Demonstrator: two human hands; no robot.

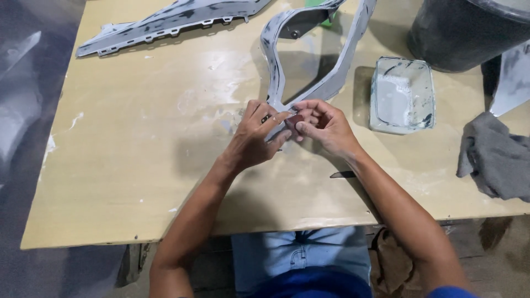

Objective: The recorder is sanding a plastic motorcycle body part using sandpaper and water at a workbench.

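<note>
Two hands meet near the middle of the tabletop (138, 165), both working on the lower tip of a grey plastic frame (331, 77). The left hand (255, 138) has its thumb and fingers closed around that tip, pinching it from the left side. The right hand (323, 124) comes in from the other side with its fingers curled and pressed together, the fingertips touching the same tip; whether it holds something small between them, I cannot tell. The frame is an open, roughly triangular loop, pale grey with dark smudges, lying flat and stretching from the hands toward the far edge of the tabletop.

Just right of the frame stands a clear square tub (402, 94), smeared white inside. Beyond it, at the far right corner, is a dark grey bucket (464, 33). A crumpled grey cloth (494, 157) lies at the right edge, well apart from the hands. A long, narrow grey panel (165, 22) with small tabs along one side rests at the far left, apart from the frame. The wooden surface is marked with white and pale smears. Below its near edge, blue jeans (301, 256) show.
</note>
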